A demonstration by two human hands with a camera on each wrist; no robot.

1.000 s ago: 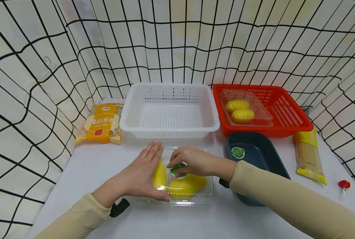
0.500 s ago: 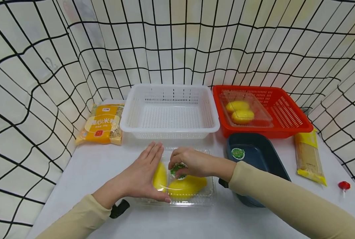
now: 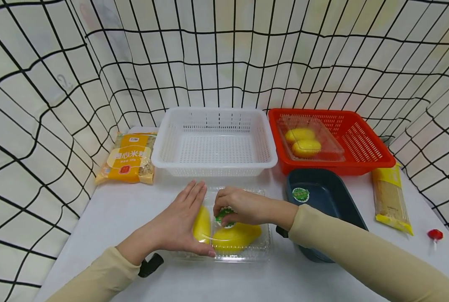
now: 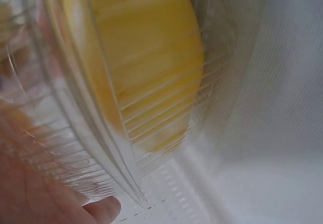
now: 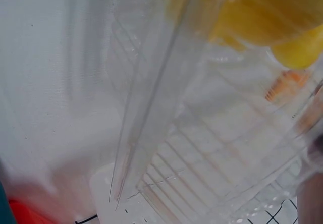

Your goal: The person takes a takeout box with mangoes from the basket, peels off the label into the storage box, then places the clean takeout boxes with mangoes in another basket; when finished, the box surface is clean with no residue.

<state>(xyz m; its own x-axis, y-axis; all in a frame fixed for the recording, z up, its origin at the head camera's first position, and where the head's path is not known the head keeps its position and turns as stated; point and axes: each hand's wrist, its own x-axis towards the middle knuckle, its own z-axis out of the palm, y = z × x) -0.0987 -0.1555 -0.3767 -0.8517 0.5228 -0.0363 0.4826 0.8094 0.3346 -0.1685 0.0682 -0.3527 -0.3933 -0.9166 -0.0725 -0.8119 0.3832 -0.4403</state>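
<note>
A clear plastic clamshell box [image 3: 262, 243] lies on the table with yellow fruit-like pieces inside; one long piece [image 3: 236, 237] shows through the lid, and another [image 4: 146, 57] fills the left wrist view. On the box's left side rests my left hand [image 3: 177, 220], fingers straight and thumb spread along the front edge. A round green-and-white sticker [image 3: 224, 214] sits on the lid. Over it, my right hand [image 3: 243, 205] bends its fingers and thumb, which meet the sticker at its edges and partly cover it. The right wrist view is blurred through the plastic.
Behind stand a white basket [image 3: 215, 167] and a red basket [image 3: 368, 163] holding another clear box of yellow fruit [image 3: 305, 147]. A dark blue tub [image 3: 322, 197] bears a similar sticker. An orange snack bag [image 3: 128, 157], yellow packet [image 3: 392, 199] and red lollipop [image 3: 434, 235] lie outward.
My right fingers have shifted very slightly over the sticker since one second ago. The left hand and the box keep their places.
</note>
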